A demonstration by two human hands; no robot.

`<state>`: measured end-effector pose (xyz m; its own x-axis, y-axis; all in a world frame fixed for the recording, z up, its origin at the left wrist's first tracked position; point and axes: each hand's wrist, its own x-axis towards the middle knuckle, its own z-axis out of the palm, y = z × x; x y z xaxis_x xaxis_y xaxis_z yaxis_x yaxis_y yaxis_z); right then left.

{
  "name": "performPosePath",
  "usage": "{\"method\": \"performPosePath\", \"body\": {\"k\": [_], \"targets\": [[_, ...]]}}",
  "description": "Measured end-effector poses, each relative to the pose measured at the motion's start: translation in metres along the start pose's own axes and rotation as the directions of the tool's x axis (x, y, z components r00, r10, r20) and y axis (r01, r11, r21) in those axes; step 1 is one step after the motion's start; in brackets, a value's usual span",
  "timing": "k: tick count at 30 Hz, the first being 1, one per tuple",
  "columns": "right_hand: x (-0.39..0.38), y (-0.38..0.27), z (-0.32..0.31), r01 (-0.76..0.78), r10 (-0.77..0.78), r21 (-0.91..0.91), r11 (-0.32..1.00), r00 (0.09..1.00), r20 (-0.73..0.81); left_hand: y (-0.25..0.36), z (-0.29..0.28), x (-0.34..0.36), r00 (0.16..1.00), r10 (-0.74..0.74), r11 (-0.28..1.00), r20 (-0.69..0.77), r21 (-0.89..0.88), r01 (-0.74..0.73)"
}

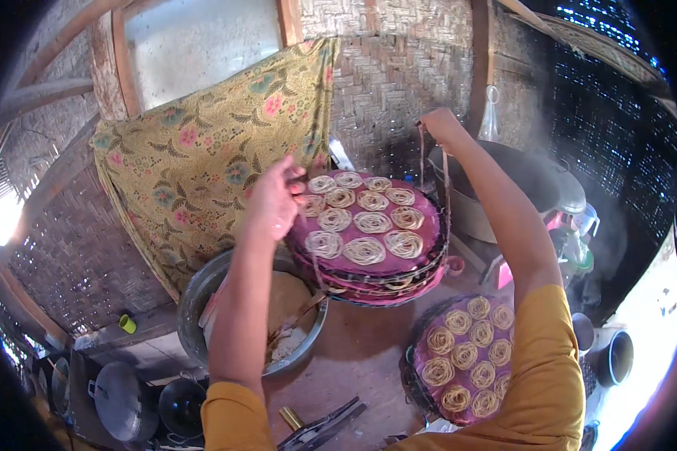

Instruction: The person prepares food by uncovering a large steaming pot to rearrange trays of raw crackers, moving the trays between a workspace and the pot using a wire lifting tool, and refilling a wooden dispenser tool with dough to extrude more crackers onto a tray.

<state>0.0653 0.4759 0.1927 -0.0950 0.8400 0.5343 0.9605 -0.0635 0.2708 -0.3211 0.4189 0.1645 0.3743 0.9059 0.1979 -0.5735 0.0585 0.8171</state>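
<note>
- 1 round pink-topped tray stack (390,265), beside round grey metal basin (186,316); faces up, widest left-right
- Right hand (442,129): clenched on thin brown strap (447,184)
- Left hand (277,201): fingers curled, stack's left edge; grip can't tell

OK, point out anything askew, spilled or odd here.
The flowered cloth looks askew: its top edge slants across the pale pane, though the fisheye view may exaggerate this. The pale coils look orderly; no spill stands out.
</note>
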Motion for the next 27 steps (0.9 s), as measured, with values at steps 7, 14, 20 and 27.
{"method": "performPosePath", "body": {"k": [7, 14, 20, 27], "targets": [[-0.068, -0.004, -0.130, -0.366, 0.469, 0.919, 0.150, 0.844, 0.260, 0.074, 0.039, -0.067, 0.994, 0.086, 0.968, 0.068, 0.229, -0.100], [-0.167, 0.053, -0.229, -0.266, 0.459, 0.964, 0.011, 0.858, 0.231, 0.091, 0.108, -0.131, 0.969, 0.187, 0.932, 0.158, 0.284, -0.226], [-0.250, 0.172, -0.295, -0.310, 0.448, 0.939, 0.152, 0.868, 0.214, 0.053, 0.216, -0.172, 0.952, 0.221, 0.910, 0.211, 0.306, -0.279], [-0.343, 0.290, -0.335, -0.228, 0.317, 0.942, 0.246, 0.937, 0.145, -0.027, 0.324, -0.179, 0.973, 0.091, 0.947, 0.212, 0.283, -0.150]]}}
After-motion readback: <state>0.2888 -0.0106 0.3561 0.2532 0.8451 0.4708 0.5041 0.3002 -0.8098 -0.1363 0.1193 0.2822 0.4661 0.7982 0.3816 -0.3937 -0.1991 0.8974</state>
